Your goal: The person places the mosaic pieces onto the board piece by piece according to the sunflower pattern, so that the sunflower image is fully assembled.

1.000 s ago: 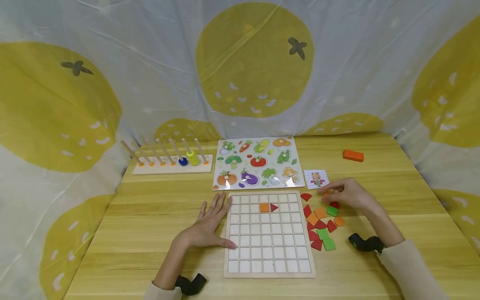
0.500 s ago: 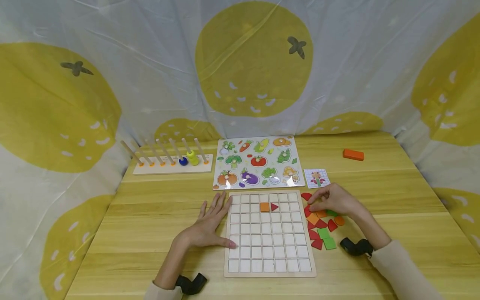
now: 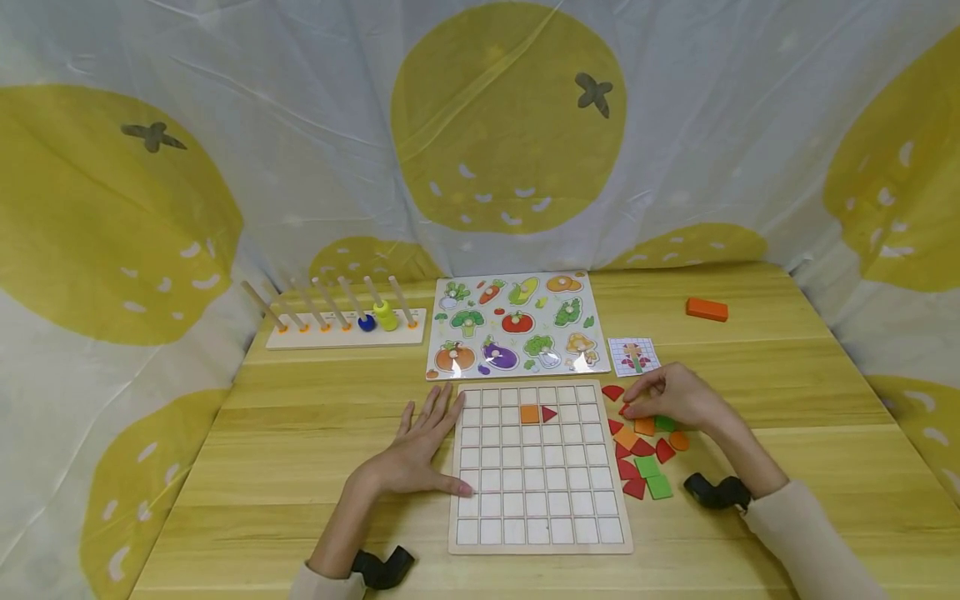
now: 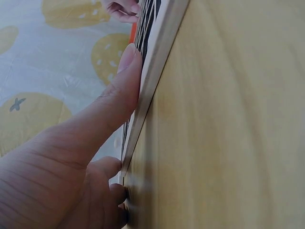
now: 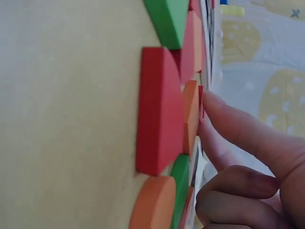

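A wooden grid board (image 3: 556, 552) lies flat on the table, with an orange square tile (image 3: 529, 414) and a red triangle tile (image 3: 549, 414) in neighbouring cells. Along its left edge rests my left hand (image 3: 414, 463), fingers spread; the thumb (image 4: 121, 86) lies over the rim. Over the pile of loose tiles at the board's right, my right hand (image 3: 677, 397) pinches a red tile (image 5: 200, 102) between thumb and finger. Fingers hide most of that tile's outline. Red quarter-circles (image 3: 665, 451), green squares (image 3: 659, 487) and orange tiles (image 3: 678, 440) lie below the hand.
A small pattern card (image 3: 633, 357) lies above the right hand. Behind the board is a vegetable knob puzzle (image 3: 517, 325). A peg stand (image 3: 345, 335) with blue and yellow beads stands at the back left, and an orange block (image 3: 707, 309) at the back right.
My right hand has moved left and down from near the pattern card to the red tiles beside the board, and now pinches one. The left hand stays in place.
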The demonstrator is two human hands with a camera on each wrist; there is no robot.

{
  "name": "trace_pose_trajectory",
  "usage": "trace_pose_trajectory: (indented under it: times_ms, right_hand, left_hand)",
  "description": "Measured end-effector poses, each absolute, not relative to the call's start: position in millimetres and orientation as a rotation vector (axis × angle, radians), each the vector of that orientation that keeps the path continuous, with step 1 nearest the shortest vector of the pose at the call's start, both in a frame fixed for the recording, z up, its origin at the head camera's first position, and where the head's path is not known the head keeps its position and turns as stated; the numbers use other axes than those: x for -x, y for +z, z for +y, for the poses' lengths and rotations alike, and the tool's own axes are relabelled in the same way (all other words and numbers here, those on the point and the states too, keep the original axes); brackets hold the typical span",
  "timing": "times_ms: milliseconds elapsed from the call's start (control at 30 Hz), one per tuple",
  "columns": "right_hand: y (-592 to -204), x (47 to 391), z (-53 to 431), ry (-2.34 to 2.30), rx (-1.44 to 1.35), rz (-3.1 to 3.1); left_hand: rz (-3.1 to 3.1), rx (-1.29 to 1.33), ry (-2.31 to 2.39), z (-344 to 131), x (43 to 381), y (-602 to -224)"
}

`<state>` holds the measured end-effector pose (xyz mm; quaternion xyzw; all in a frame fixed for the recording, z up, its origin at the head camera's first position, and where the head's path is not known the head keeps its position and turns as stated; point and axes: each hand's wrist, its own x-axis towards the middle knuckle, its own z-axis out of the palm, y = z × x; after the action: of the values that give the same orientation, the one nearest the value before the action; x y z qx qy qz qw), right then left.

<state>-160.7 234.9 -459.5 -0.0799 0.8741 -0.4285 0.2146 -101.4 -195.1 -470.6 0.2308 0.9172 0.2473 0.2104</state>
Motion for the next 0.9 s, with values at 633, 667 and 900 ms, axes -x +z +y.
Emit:
trace_pose_trajectory:
  times_ms: [633, 667, 900]
  right_hand:
    - [-458, 157, 223, -1.115, 0.170, 2.521]
    - [-458, 158, 223, -1.122, 0.184, 2.513]
    - [-455, 157, 225, -1.128, 0.228, 2.488]
  left_hand:
    - [2.546, -0.644, 0.694, -195, 101, -472]
    - [2.548, -0.644, 0.694, -195, 101, -472]
    - [2.549, -0.649, 0.696, -195, 101, -471]
